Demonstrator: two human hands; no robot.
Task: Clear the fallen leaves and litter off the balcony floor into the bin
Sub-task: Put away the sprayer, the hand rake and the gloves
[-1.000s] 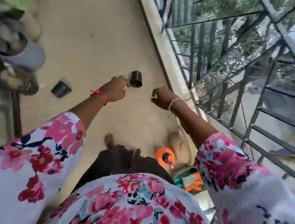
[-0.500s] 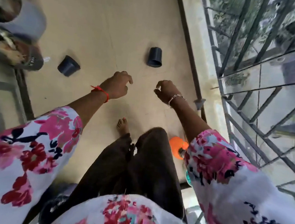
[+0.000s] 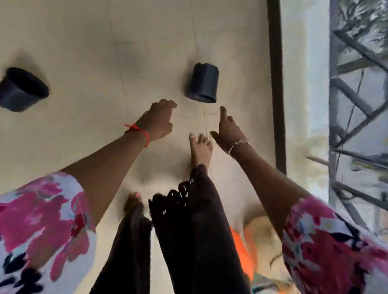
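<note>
Two small black plastic pots lie on the beige balcony floor point(image 3: 81, 31). One pot point(image 3: 203, 82) lies just ahead of both hands, its mouth toward me. The other pot point(image 3: 19, 89) lies on its side far to the left. My left hand point(image 3: 157, 120) reaches forward with loosely curled fingers and holds nothing. My right hand point(image 3: 227, 128) is stretched out with the index finger pointing forward, a short way below and right of the nearer pot, also holding nothing. No bin and no leaves are in view.
A dark strip point(image 3: 274, 78) and a pale ledge point(image 3: 301, 86) run along the right, with a metal railing point(image 3: 355, 114) beyond. My bare foot point(image 3: 200, 147) steps between the hands. Orange and tan objects point(image 3: 250, 245) sit at the lower right by the ledge.
The view has swung forward and down, so the pots appear closer. My right index finger has straightened from a curl. A foot has stepped forward between the hands.
</note>
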